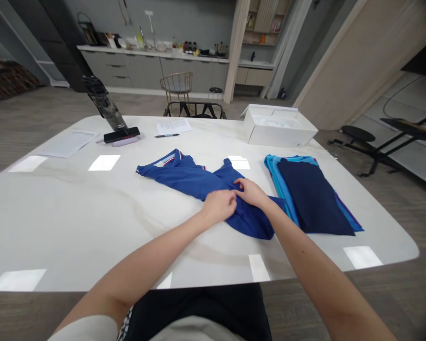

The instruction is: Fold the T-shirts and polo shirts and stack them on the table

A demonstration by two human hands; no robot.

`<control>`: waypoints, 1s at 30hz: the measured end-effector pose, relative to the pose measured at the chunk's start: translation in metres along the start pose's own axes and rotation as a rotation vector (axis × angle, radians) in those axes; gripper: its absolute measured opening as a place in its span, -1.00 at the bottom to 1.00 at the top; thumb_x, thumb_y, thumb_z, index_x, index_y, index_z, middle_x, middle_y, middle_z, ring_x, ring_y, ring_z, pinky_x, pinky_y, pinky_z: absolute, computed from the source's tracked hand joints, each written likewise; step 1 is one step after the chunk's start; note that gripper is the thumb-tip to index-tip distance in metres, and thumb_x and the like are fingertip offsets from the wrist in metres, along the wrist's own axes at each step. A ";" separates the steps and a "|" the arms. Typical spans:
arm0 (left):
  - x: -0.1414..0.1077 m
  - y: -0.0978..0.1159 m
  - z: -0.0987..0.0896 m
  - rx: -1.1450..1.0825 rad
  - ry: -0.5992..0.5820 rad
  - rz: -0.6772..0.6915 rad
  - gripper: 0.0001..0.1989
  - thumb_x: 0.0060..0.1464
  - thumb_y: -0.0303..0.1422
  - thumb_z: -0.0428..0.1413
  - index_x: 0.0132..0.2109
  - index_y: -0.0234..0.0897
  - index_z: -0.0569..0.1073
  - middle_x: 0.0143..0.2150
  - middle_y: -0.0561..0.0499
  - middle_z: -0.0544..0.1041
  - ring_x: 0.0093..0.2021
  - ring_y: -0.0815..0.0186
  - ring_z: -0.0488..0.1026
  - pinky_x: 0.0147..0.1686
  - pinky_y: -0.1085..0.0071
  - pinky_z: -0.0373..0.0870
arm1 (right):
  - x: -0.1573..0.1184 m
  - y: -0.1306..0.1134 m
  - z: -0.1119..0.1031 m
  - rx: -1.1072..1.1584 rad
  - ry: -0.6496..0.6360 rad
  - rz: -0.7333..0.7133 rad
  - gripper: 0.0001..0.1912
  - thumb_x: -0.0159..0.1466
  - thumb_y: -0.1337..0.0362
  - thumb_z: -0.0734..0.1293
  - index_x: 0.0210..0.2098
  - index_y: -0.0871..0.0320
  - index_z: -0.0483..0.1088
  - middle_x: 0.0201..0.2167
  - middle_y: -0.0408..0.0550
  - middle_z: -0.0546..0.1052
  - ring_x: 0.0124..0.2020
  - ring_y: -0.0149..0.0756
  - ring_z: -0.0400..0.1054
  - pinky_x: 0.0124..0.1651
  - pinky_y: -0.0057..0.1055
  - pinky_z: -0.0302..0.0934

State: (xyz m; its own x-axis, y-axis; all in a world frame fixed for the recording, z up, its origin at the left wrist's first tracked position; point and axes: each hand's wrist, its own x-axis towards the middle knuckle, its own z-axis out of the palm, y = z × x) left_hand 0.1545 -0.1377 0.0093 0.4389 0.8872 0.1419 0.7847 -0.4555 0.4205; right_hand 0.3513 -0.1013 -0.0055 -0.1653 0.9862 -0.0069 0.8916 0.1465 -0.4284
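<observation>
At centre frame, the blue shirt (199,182) is pinched by the left hand (220,206), fingers curled, and by the right hand (250,192), fingers bent (seemingly to control a crease). Folded garments (307,194) are stacked at right.

No text can be read. The sheet (173,126) left of the box (282,134) bears lines of print, too small to make out. The box itself has small marks low on its near side, also illegible. Any print on the papers (66,145) farther left of the box is too faint.
</observation>
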 end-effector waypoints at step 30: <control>0.045 -0.099 -0.040 -0.377 0.206 -0.085 -0.87 0.31 -0.36 0.03 -0.17 -0.19 0.48 -0.16 -0.02 0.56 -0.12 0.24 0.50 -0.03 0.30 0.42 | 0.045 -0.081 0.013 0.041 0.113 0.167 -0.59 0.34 0.10 0.37 0.10 0.18 0.48 -0.04 0.13 0.58 -0.07 -0.12 0.51 -0.07 -0.33 0.30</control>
State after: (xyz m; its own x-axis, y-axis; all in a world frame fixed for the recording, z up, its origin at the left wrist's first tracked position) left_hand 0.0790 -0.0502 0.0096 0.2532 0.9339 0.2525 0.5830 -0.3556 0.7305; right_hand 0.2660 -0.0703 0.0168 0.0340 0.9992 0.0192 0.8842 -0.0211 -0.4667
